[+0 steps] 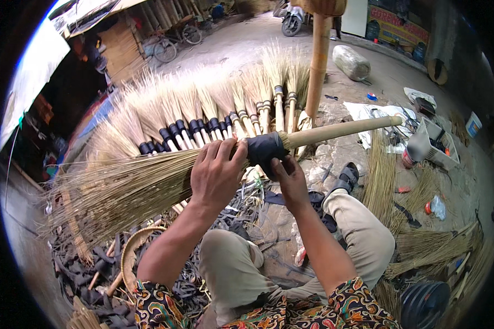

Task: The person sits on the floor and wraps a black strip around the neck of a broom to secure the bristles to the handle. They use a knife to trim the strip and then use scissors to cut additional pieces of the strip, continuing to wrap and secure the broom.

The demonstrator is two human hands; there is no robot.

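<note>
A stick broom (132, 189) lies crosswise in front of me, its bristles fanned out to the left and its pale wooden handle (340, 131) pointing right. A wide black rubber band (266, 151) wraps the place where bristles and handle meet. My left hand (217, 167) is closed over the bristles just left of this band. On the band's lower right edge, my right hand (292, 183) pinches the black rubber between thumb and fingers. The broom is held up above my knees.
Many finished brooms (203, 107) stand in a row behind, against a wooden post (317, 66). Black rubber scraps (104, 263) and a woven basket (129, 257) lie at lower left. Loose bristle bundles (380, 175) and a white crate (436, 148) are at right.
</note>
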